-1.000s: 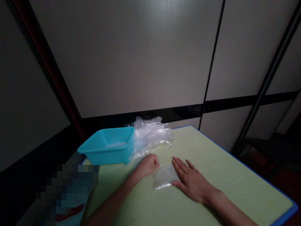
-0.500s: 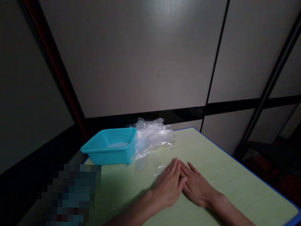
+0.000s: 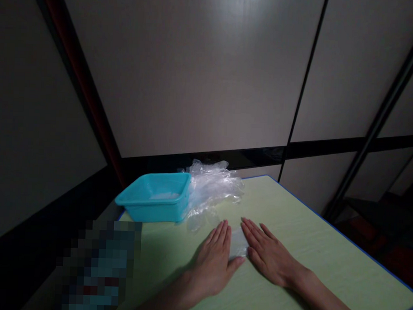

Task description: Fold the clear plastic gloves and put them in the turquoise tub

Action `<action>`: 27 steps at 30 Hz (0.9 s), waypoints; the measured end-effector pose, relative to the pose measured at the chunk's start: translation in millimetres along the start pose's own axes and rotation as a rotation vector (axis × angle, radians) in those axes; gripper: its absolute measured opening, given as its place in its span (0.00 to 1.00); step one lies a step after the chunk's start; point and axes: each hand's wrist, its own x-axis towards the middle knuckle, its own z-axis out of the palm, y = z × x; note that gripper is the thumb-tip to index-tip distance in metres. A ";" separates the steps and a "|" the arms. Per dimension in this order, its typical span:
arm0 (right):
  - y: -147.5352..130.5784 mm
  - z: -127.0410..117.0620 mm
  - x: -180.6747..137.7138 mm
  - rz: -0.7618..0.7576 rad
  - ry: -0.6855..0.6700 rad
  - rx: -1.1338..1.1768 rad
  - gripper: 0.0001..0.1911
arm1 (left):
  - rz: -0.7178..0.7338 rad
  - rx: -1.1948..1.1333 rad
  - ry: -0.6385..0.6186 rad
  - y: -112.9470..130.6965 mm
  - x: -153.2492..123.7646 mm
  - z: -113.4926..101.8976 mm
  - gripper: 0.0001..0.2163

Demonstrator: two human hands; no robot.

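My left hand (image 3: 213, 261) lies flat with its fingers stretched out, on the left side of a clear plastic sheet, likely a folded disposable glove (image 3: 238, 243). On its right side rests my right hand (image 3: 271, 253), palm down, fingers extended. Both hands partly cover the clear plastic, so its full shape is hidden. Farther back sits a loose pile of clear plastic gloves (image 3: 214, 184), crinkled and shiny. Touching that pile on the left is a turquoise plastic basket (image 3: 153, 212) with something whitish at its bottom.
The pale green table (image 3: 292, 221) has a blue edge and stands close to light cabinet doors (image 3: 209, 82) with black strips. A blurred-out, pixelated patch (image 3: 101, 264) covers the lower left. A dark piece of furniture (image 3: 374, 213) stands beyond the table on the right.
My hands were together with fingertips touching; my left hand has slid left, away from the right, uncovering the clear plastic between them. The view has shifted slightly.
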 end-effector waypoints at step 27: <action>20.1 -26.7 -3.1 0.137 -0.061 1.174 0.06 | -0.049 -0.131 0.448 -22.0 1.3 2.7 0.29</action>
